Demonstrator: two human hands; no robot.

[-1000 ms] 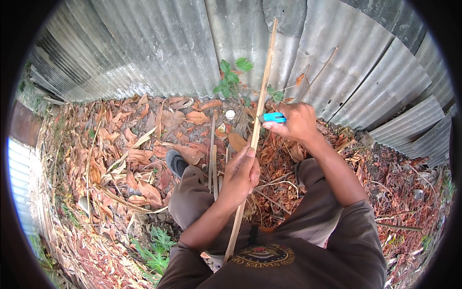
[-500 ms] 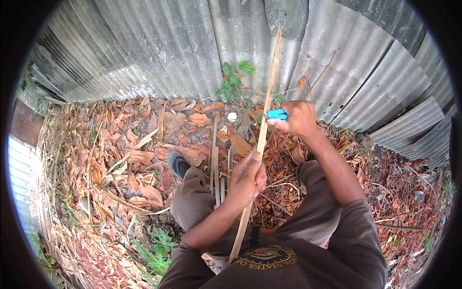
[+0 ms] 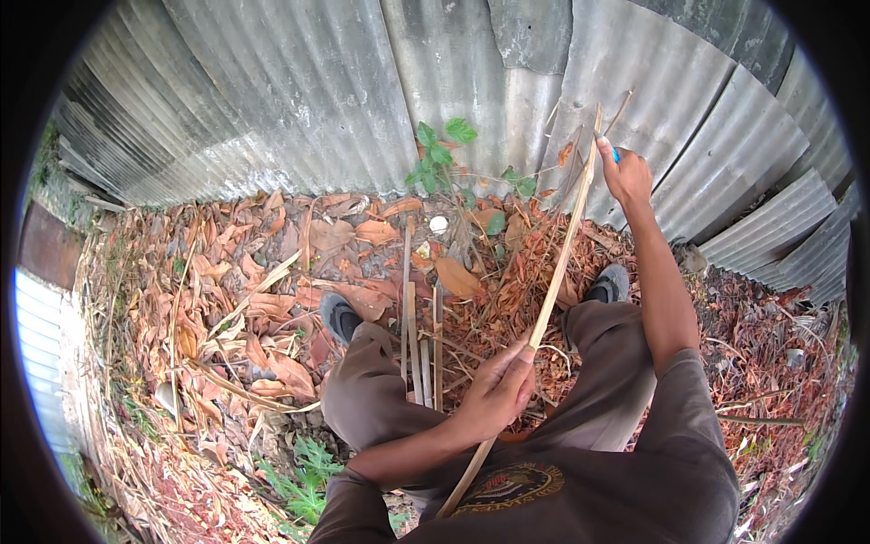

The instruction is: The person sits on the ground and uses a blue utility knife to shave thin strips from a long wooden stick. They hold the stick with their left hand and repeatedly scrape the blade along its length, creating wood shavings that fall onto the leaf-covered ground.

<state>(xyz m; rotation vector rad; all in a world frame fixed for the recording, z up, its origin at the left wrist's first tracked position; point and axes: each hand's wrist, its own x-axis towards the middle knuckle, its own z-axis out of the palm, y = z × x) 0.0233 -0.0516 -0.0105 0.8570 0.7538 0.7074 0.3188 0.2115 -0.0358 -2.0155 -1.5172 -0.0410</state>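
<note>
A long, pale strip of split bamboo or wood slants from my body up toward the far right. Around its lower half my left hand is closed, with the thumb lying along the strip. My right hand is closed on a blue-handled cutter knife near the strip's far end. Most of the handle is hidden in the fist. The blade appears to meet the strip, but it is too small to make out clearly. The strip's near end rests against my dark shirt.
Several cut strips lie between my feet, on ground covered with dry brown leaves. A corrugated metal fence stands close in front. A green plant grows at its base, and a small white round object lies nearby.
My right hand has moved with the cutter knife up and to the right, toward the strip's far end. The strip leans further right, and my left hand sits lower and nearer my body.
</note>
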